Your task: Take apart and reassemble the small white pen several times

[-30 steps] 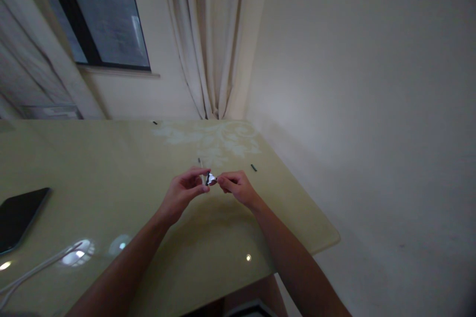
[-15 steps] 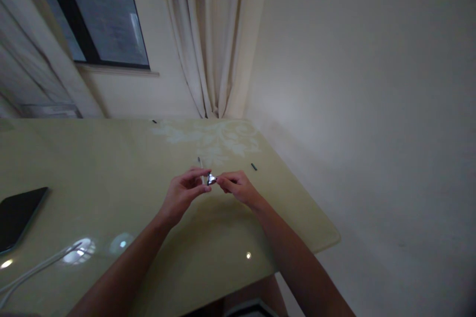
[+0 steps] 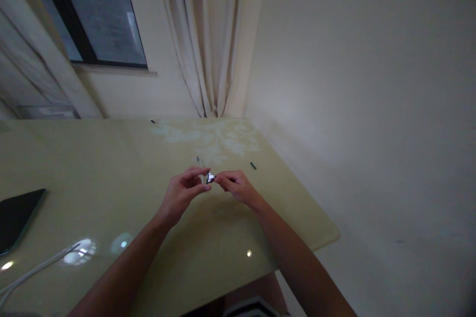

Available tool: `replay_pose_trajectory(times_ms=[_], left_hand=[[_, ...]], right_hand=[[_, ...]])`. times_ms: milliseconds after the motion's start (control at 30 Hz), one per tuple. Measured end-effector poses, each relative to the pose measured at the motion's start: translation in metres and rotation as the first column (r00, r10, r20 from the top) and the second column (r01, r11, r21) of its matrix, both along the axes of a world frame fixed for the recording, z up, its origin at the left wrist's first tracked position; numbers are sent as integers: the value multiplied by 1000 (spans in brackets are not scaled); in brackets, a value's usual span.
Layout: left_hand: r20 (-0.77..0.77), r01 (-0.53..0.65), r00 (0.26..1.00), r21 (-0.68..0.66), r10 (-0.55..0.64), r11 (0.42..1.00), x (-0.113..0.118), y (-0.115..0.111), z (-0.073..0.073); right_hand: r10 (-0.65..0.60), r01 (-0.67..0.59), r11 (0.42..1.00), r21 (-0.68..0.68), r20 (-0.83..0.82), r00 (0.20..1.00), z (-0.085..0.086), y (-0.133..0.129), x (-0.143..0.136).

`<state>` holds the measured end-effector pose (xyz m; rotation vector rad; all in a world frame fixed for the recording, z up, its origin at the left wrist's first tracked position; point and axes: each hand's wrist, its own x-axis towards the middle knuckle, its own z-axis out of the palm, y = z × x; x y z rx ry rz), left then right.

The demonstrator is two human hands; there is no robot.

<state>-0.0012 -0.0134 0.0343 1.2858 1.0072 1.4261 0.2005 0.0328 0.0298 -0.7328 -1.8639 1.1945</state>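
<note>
Above the table, both hands meet at a small shiny silver piece with a dark bar across its left end point(image 3: 210, 177), roughly T-shaped and too small to identify. My left hand point(image 3: 182, 189) pinches the dark bar between thumb and fingertips. From the other side, my right hand point(image 3: 236, 185) has thumb and forefinger closed on the narrow silver end; whatever lies inside that fist is hidden. Just behind the left fingers a thin white stick with a dark tip point(image 3: 200, 162) shows, its lower part covered by the hand.
A small dark strip point(image 3: 253, 165) lies right of the hands, and another dark bit point(image 3: 152, 121) near the table's far edge. At left are a black flat device point(image 3: 20, 218) and white cables point(image 3: 40, 262). The pale green table point(image 3: 297, 223) ends at a wall on the right.
Both hands keep their hold on the silver piece and hardly move. The whole view shifts very slightly.
</note>
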Motion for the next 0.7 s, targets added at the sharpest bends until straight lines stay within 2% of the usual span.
replay_pose_trajectory(times_ms=[100, 333, 400, 567, 700], left_hand=[[11, 13, 1000, -17, -13, 1000, 0, 0, 1], [-15, -54, 998, -43, 53, 998, 1, 3, -8], [-22, -43, 999, -54, 42, 998, 1, 2, -9], [-12, 3, 1000, -63, -4, 998, -1, 3, -9], [-6, 16, 1000, -61, -17, 998, -3, 6, -13]], right_hand=[[0, 0, 1000, 9, 7, 1000, 1, -1, -1], [-75, 65, 983, 169, 55, 996, 1, -1, -2], [-70, 64, 988, 140, 35, 997, -2, 0, -3], [-41, 37, 999, -37, -103, 994, -9, 2, -8], [-45, 30, 994, -104, -148, 988, -9, 3, -9]])
